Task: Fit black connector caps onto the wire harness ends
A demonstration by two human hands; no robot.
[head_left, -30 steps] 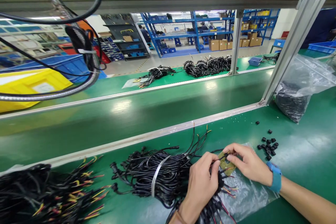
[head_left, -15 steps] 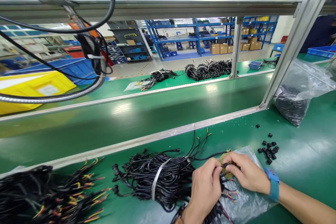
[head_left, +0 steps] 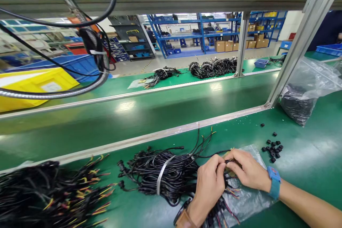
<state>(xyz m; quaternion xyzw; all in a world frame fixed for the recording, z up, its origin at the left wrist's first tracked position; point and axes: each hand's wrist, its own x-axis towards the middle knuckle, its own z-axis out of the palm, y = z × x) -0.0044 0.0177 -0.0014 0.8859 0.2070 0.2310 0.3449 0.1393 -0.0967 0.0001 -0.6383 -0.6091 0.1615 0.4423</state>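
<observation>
My left hand (head_left: 210, 183), with a brown watch strap at the wrist, pinches a thin black cable (head_left: 204, 156). My right hand (head_left: 249, 171), wearing a blue wristband (head_left: 274, 182), closes on the cable's end, its fingertips almost touching the left ones. What sits exactly between the fingers is mostly hidden. Left of the hands lies a cable bundle (head_left: 176, 176) held by a white tie, with black connectors at one end. Stripped coloured wire ends (head_left: 232, 192) show beneath my hands, over a clear plastic bag (head_left: 247, 203).
A heap of black cables (head_left: 29, 196) with red and yellow ends lies at left. Small black caps (head_left: 272, 149) are scattered at right, near a bag of black parts (head_left: 299, 105). A metal post (head_left: 296, 39) and rail (head_left: 160, 136) stand beyond; cables (head_left: 107, 17) hang at upper left.
My right hand has shifted slightly left, bringing its fingertips closer to the left hand's. Both hands stay on the cable. The whole view has moved a little.
</observation>
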